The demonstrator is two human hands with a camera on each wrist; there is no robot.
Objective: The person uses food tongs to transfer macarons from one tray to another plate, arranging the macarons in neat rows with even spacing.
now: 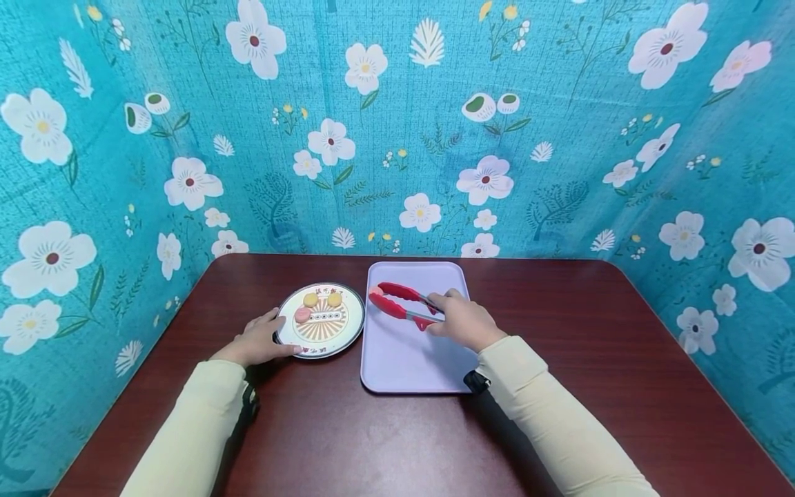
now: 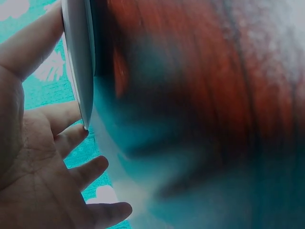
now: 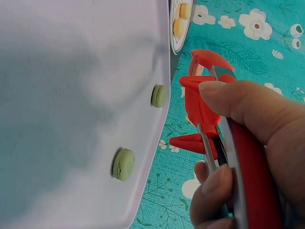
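Note:
My right hand (image 1: pixel 464 321) grips red-and-silver tongs (image 1: pixel 397 308) over the left part of a pale lilac tray (image 1: pixel 410 373). Between the tong tips is a pink macaron (image 1: pixel 375 290), close to the tray's left edge. Two green macarons (image 3: pixel 124 164) lie on the tray in the right wrist view; the right hand hides them in the head view. On the left, a round white patterned plate (image 1: pixel 348 324) bears two yellow macarons (image 1: pixel 335 299) and a pink one (image 1: pixel 302 315). With fingers spread, my left hand (image 1: pixel 253 340) touches the plate's left rim.
Plate and tray stand side by side on a dark reddish-brown table (image 1: pixel 348 442). Teal floral cloth (image 1: pixel 397 138) hangs behind the table and along both sides.

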